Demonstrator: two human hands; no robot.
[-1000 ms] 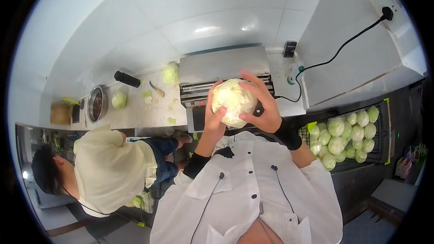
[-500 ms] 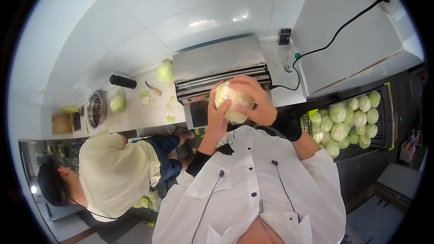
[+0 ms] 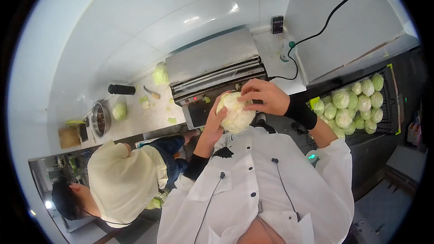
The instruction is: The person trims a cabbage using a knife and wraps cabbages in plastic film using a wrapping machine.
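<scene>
A pale cabbage (image 3: pixel 239 118) is held in front of my chest, near the front edge of a steel film-wrapping machine (image 3: pixel 212 56). My left hand (image 3: pixel 216 118) cups it from the left, thumb across its face. At its upper right, my right hand (image 3: pixel 270 98) has bent fingers gathered against the outer leaves; whether a loose leaf is pinched there is hidden. A small red light glows on the machine's front panel, and a scrap of leaf lies on the dark plate below it.
On the counter (image 3: pixel 156 108) to the left are a cabbage (image 3: pixel 160 74), another cabbage (image 3: pixel 119 111), a knife (image 3: pixel 152 92), a black cylinder (image 3: pixel 121 90) and a steel bowl (image 3: pixel 100 119). A person (image 3: pixel 129 178) bends at lower left. Several wrapped cabbages fill a crate (image 3: pixel 389 104) at right. A phone (image 3: pixel 277 24) stands behind.
My right hand has shifted from wrapping around the cabbage to its upper right edge, uncovering more of it. The cabbage sits slightly lower. The whole view has tilted a little.
</scene>
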